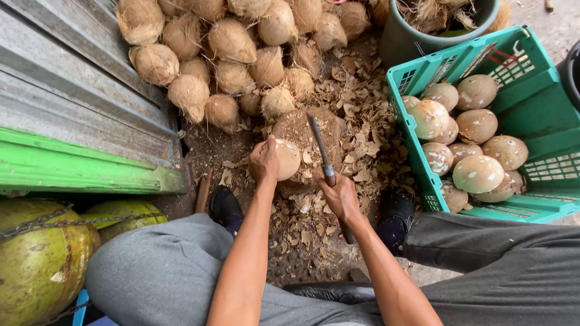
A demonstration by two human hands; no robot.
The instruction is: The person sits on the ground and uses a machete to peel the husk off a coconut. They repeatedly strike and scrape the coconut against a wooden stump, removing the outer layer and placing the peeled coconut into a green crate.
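A peeled coconut (286, 158) sits on a stump-like chopping block (308, 142) in the middle, gripped by the left hand (264, 162), fingers wrapped round it. The right hand (340, 196) is clenched on the handle of a long knife (320, 148), blade pointing far over the block. At right, a green plastic crate (531, 102) holds pale peeled coconuts (477, 174). A grey bucket (417, 36) at far right holds husk fibre. Brown unpeeled coconuts (232, 42) are heaped beyond the block; shell shavings (362, 96) litter the ground. Green coconuts (36, 259) lie near left.
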